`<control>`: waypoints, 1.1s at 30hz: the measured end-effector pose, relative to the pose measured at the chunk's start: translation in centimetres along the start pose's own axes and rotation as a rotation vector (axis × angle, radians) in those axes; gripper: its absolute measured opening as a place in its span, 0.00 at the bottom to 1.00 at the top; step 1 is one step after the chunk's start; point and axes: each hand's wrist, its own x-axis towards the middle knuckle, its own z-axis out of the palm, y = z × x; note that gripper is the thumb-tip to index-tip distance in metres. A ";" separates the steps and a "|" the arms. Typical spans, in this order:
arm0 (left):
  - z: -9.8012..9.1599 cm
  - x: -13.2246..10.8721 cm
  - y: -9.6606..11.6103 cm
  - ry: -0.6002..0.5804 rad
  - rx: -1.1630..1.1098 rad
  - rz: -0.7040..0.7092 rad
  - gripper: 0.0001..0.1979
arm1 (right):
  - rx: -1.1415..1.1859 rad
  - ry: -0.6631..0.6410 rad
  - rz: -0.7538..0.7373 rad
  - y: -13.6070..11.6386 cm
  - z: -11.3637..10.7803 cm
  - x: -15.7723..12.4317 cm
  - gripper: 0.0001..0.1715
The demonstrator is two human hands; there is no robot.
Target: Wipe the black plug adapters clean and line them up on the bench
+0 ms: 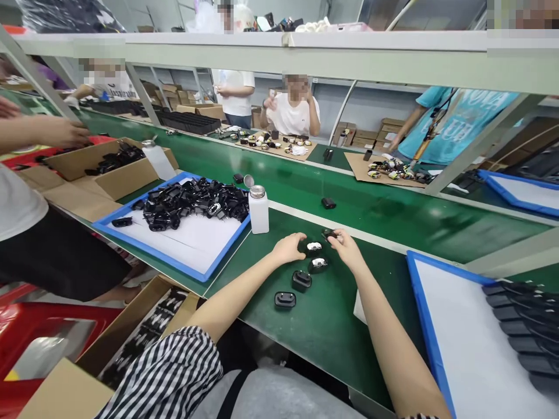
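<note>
Several black plug adapters stand in a loose line on the green workbench (332,326). My left hand (288,249) curls its thumb and fingers around the left end of the farthest plug adapter (313,250), which shows a white inside. Just nearer is a second white-topped adapter (318,265). Two more, an adapter with pins up (301,281) and the nearest adapter (285,300), show all-black faces. Slightly raised, my right hand (347,250) pinches a small black part (328,234) at its fingertips; its exact kind is unclear.
Left stands a blue-rimmed tray (205,276) heaped with black parts, beside a white bottle (259,212). A second blue-rimmed tray (430,343) at right holds black adapters with cables. One black piece (328,203) lies on the green belt (288,192). Co-workers sit and stand opposite and left.
</note>
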 end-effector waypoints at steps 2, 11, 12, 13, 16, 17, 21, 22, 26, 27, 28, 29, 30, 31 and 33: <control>0.2 0.2 0.2 0.012 -0.026 0.004 0.27 | -0.058 -0.024 -0.036 0.0 0.3 0.1 0.10; 1.0 0.6 0.6 0.063 -0.088 0.006 0.19 | -0.493 -0.236 -0.202 -0.7 0.6 -0.2 0.09; 1.0 0.6 0.6 0.071 -0.078 0.008 0.19 | -0.529 -0.234 -0.205 -0.8 0.6 -0.2 0.09; 1.1 0.6 0.5 0.076 -0.065 0.011 0.19 | -0.553 -0.236 -0.206 -0.9 0.6 -0.2 0.09; 1.1 0.6 0.5 0.079 -0.024 0.026 0.19 | -0.572 -0.240 -0.198 -0.9 0.6 -0.2 0.08; 1.1 0.6 0.5 0.079 -0.016 0.032 0.19 | -0.568 -0.237 -0.194 -0.9 0.6 -0.3 0.08; 0.9 0.6 0.6 0.077 0.013 0.036 0.19 | -0.565 -0.221 -0.187 -0.8 0.7 -0.5 0.09; 0.9 0.5 0.7 0.073 0.026 0.027 0.19 | -0.574 -0.219 -0.187 -0.8 0.8 -0.5 0.09; 0.5 0.3 1.1 0.042 0.095 -0.001 0.19 | -0.655 -0.218 -0.181 -1.0 0.9 -0.5 0.09; 0.4 0.3 1.2 0.037 0.110 0.001 0.19 | -0.672 -0.222 -0.184 -1.1 0.9 -0.5 0.09; 0.4 0.2 1.3 0.034 0.123 0.005 0.19 | -0.680 -0.228 -0.190 -1.1 0.9 -0.4 0.09; 0.3 0.2 1.3 0.034 0.136 0.008 0.19 | -0.677 -0.236 -0.199 -1.2 0.8 -0.4 0.09; 0.3 0.2 1.4 0.035 0.148 0.010 0.18 | -0.669 -0.244 -0.206 -1.3 0.7 -0.3 0.09; 0.3 0.2 1.4 0.035 0.158 0.011 0.18 | -0.661 -0.250 -0.209 -1.4 0.6 -0.3 0.09; 0.4 0.2 1.3 0.035 0.176 0.011 0.18 | -0.665 -0.263 -0.205 -1.5 0.5 -0.1 0.08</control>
